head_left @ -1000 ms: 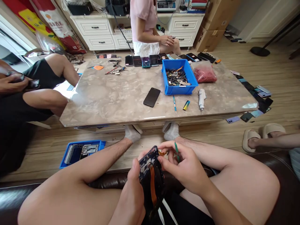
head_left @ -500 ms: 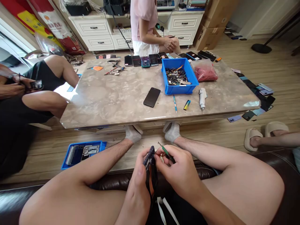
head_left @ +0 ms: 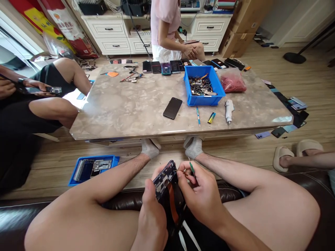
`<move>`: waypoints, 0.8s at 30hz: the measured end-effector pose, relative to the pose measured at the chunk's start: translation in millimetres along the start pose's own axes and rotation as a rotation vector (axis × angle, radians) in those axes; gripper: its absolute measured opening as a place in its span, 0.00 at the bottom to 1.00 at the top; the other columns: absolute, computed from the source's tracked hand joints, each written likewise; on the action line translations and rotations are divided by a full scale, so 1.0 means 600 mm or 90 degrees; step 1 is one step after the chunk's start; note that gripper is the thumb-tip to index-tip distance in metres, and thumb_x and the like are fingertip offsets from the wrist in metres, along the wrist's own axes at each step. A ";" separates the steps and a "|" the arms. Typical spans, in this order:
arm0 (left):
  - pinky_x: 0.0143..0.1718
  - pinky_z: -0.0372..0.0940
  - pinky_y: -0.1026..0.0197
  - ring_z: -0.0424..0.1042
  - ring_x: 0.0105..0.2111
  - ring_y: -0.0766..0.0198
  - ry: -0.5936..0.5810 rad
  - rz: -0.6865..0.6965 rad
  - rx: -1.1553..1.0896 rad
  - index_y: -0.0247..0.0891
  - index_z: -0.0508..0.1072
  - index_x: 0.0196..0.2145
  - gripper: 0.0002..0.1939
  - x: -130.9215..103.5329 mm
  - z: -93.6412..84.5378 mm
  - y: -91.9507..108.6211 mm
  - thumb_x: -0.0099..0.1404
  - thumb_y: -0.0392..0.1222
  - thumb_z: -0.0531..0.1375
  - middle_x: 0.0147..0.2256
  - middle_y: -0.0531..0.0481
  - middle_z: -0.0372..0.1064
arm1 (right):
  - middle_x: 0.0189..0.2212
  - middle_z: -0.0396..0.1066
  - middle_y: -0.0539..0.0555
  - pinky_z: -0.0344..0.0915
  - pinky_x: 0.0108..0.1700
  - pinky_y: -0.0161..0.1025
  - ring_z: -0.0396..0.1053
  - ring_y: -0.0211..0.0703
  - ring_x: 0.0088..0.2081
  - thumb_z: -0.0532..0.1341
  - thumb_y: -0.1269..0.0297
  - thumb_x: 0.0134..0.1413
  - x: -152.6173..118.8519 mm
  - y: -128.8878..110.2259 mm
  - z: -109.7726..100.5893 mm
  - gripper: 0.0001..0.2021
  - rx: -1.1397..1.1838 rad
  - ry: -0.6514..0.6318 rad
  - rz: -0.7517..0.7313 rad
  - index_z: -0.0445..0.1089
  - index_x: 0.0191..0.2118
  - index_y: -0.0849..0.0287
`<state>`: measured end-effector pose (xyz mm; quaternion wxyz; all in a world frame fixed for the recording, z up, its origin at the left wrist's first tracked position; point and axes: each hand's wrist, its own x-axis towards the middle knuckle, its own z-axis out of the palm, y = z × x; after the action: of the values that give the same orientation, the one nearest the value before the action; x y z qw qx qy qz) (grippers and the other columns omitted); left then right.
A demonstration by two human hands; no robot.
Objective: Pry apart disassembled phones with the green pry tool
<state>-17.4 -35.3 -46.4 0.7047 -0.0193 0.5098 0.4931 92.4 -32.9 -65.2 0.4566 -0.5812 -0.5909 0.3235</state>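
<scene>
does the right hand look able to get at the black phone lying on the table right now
Probably not as things stand: the right hand is holding a green tool. Nothing seems to block the way to the black phone on the table, so freeing the hand and leaning forward might do.

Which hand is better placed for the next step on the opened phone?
Likely the right hand: it holds the green tool near the upper end of the opened phone, while the left hand grips it.
</scene>
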 end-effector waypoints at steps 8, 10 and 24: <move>0.48 0.74 0.46 0.80 0.45 0.43 -0.028 0.093 0.035 0.40 0.77 0.47 0.35 0.004 0.000 -0.016 0.52 0.70 0.67 0.36 0.43 0.80 | 0.29 0.67 0.47 0.64 0.31 0.23 0.64 0.31 0.27 0.57 0.71 0.67 0.000 0.001 0.006 0.06 -0.019 0.016 -0.013 0.69 0.37 0.59; 0.46 0.74 0.47 0.80 0.42 0.44 -0.025 0.129 0.041 0.40 0.76 0.46 0.33 0.007 0.002 -0.024 0.55 0.70 0.66 0.34 0.44 0.79 | 0.26 0.64 0.46 0.63 0.30 0.24 0.60 0.31 0.25 0.56 0.71 0.67 0.002 -0.001 0.009 0.07 -0.029 0.024 -0.018 0.69 0.36 0.59; 0.38 0.74 0.49 0.79 0.35 0.48 0.083 0.009 0.027 0.35 0.74 0.56 0.42 0.002 0.007 0.042 0.61 0.74 0.54 0.39 0.38 0.79 | 0.32 0.70 0.52 0.68 0.35 0.29 0.69 0.37 0.33 0.62 0.56 0.66 0.007 0.013 -0.015 0.12 0.156 0.001 0.190 0.72 0.38 0.61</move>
<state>-32.7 -19.3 -33.0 0.6670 -0.0332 0.5649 0.4847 104.0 -29.3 -68.0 0.4712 -0.6029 -0.4540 0.4564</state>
